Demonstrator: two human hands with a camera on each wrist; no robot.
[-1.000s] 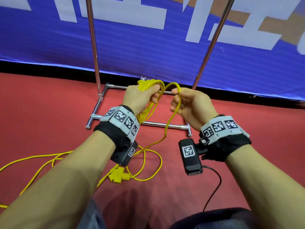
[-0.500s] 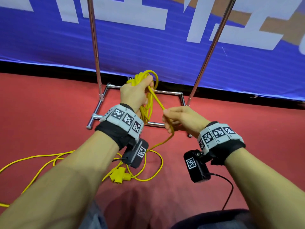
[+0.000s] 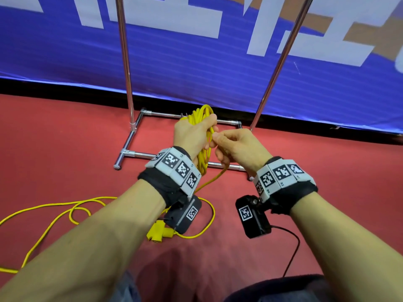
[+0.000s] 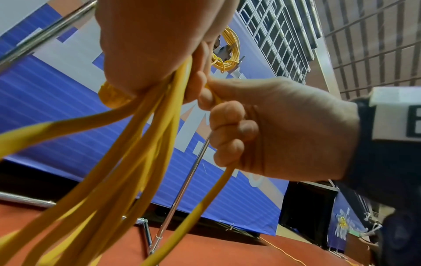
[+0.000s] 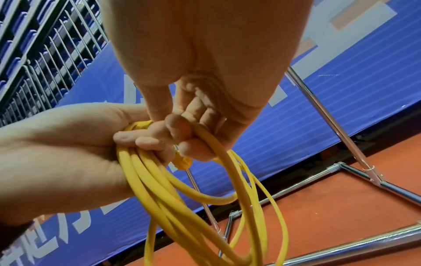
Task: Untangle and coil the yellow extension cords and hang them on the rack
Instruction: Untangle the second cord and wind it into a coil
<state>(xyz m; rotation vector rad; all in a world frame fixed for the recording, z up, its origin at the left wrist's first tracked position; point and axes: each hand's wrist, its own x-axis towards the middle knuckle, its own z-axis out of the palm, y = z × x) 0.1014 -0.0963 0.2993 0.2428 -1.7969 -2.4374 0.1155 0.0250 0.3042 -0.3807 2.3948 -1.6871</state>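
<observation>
My left hand [image 3: 193, 135] grips a bundle of several yellow cord loops [image 3: 202, 114], held upright in front of the rack base. The loops [image 5: 182, 198] hang below its fist, and a yellow plug end [image 5: 182, 162] pokes out by the fingers. My right hand [image 3: 232, 144] is pressed against the left, its fingers [image 4: 227, 115] curled round one strand [image 4: 205, 201] that trails down to the floor. The rest of the cord [image 3: 54, 205] lies loose on the red floor at left, with a yellow plug [image 3: 157, 233] under my left wrist.
The rack's chrome base [image 3: 130, 152] and two upright poles [image 3: 124, 51] [image 3: 281, 62] stand just beyond my hands, before a blue banner [image 3: 196, 73]. Another coiled yellow cord [image 4: 230, 52] hangs high on the rack. A black cable [image 3: 292, 253] runs from my right wrist camera.
My right hand dropped down along the cord, then came back up against the left hand with the strand. The left hand kept its grip on the loops.
</observation>
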